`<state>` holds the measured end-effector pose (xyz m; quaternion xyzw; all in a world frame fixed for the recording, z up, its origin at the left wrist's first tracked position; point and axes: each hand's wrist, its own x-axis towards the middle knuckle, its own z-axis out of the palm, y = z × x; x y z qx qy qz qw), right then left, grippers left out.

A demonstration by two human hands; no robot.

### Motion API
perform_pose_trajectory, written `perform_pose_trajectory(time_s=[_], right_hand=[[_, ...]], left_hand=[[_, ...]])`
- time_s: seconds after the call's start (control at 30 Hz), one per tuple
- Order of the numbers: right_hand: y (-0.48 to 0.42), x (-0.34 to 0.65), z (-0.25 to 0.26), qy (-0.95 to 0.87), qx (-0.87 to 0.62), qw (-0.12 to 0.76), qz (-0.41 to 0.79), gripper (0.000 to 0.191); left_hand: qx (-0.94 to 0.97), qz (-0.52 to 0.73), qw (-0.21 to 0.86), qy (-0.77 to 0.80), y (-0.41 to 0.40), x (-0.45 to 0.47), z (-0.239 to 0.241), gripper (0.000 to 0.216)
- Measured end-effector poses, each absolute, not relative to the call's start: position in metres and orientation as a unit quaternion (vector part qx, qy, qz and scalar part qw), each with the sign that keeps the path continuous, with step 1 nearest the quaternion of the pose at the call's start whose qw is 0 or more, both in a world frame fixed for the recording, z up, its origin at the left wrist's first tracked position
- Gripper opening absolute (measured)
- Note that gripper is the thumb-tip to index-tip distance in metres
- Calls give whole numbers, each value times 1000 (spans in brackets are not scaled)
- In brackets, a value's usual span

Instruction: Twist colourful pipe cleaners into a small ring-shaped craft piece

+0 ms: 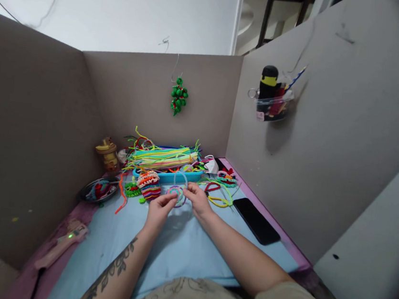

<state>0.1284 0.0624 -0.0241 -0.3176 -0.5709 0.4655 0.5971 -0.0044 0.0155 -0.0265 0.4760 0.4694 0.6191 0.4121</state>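
Observation:
Between my hands, above the blue cloth, is a small round coil of pastel pipe cleaner [179, 193], with pink, mint and purple rings and a pale blue loop standing up from it. My left hand [162, 206] pinches the coil's lower left edge between thumb and fingers. My right hand [197, 199] is closed on its right side, where the pale blue strand meets it. Just left of the coil stands a striped pipe-cleaner piece [150, 185] in orange, cream and purple. Fingertip detail is small and partly hidden.
Behind my hands a blue tray [165, 177] is heaped with pipe cleaners [164, 159]. A black phone [256, 221] lies at right, a dark bowl [88, 193] and a pink glue gun [62, 244] at left. Grey panels [204, 107] enclose the table; a plastic cup [272, 109] hangs on one.

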Motion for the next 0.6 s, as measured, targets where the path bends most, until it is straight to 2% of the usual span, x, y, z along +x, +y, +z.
perform_pose_trajectory(time_s=[0.23,0.43,0.6], right_hand=[[65,127,-28,-529,-302,568,554,25],[66,130,-26,-554,-345,545,527,25],[65,128,-31,-566,-329,566,501,31]], left_hand=[[491,607,425,458,13,-4,-23,29],[527,587,412,456,14,-6,-24,26],[546,575,416,444,9,-5,-15,38]])
